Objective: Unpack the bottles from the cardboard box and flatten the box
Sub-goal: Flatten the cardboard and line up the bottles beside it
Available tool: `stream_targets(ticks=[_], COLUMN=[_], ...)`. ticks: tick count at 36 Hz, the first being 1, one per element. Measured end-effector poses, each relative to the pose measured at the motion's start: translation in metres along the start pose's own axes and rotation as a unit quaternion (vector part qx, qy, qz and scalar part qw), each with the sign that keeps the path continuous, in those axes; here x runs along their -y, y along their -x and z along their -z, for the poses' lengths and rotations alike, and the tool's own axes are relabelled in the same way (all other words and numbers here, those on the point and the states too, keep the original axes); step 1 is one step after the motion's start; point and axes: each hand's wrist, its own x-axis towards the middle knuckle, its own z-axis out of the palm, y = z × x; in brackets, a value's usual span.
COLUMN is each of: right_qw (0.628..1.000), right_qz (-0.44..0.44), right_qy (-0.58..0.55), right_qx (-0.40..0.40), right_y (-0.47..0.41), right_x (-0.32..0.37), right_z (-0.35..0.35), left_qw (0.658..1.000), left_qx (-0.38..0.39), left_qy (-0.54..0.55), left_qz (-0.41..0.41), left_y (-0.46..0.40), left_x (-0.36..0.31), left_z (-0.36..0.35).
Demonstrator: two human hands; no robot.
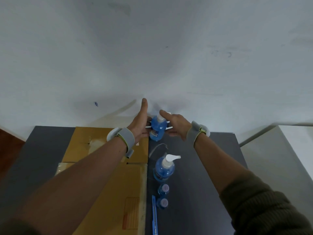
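Landmark: the cardboard box (108,167) lies flat on your dark desk (203,167), left of centre, its flaps closed; every place below is told from it.
Held bottle: a blue pump bottle (158,128) sits just off the box's far right corner, between your two hands, white pump head pointing away from you.
Left hand: your left hand (140,123) is over the box's far right corner, fingers straight and held together, thumb stretched forward, palm against the held bottle's left side.
Right hand: your right hand (176,124) is to the right of the box, beyond the held bottle, fingers straight, forefinger reaching over the pump head, palm toward the bottle's right side; you cannot tell from here whether it touches.
Second bottle: another blue pump bottle (164,168) stands on the desk just beside the box's right edge, about midway along it, nozzle pointing right.
Small bottles: two small bottles with purple caps (164,188) (163,203) stand in a row nearer you, close beside the same right edge.
Blue tool: a thin blue cutter-like tool (154,216) lies along the box's right edge, nearest you.
Wrists: each carries a grey band (124,138) (197,131).
Wall: a pale wall (152,48) rises behind the box's far end.
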Motion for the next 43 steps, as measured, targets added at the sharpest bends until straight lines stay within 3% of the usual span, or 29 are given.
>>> stream_targets(ticks=[17,23,26,34,43], right_qw=[0.999,1.000,0.998,0.995,0.996], right_qz=[0.015,-0.012,-0.049,-0.064,-0.059], right_qy=[-0.004,-0.016,-0.024,-0.021,-0.049], right_qx=[-0.039,-0.024,0.015,0.079,0.051], right_y=[-0.009,0.017,0.041,0.094,0.125], right_x=[-0.006,-0.012,-0.027,-0.074,-0.087], right_z=[-0.016,-0.005,0.003,0.001,-0.021], left_qw=[1.000,0.999,0.998,0.992,0.992], left_qx=[0.003,-0.051,-0.025,0.031,0.073], left_qy=[0.021,-0.003,-0.057,-0.076,-0.048], left_qz=[-0.008,0.004,0.030,0.094,0.095], left_y=[-0.014,0.000,0.016,0.058,0.086], left_x=[0.016,0.039,0.062,0.103,0.113], left_z=[0.007,0.002,0.002,-0.003,-0.012])
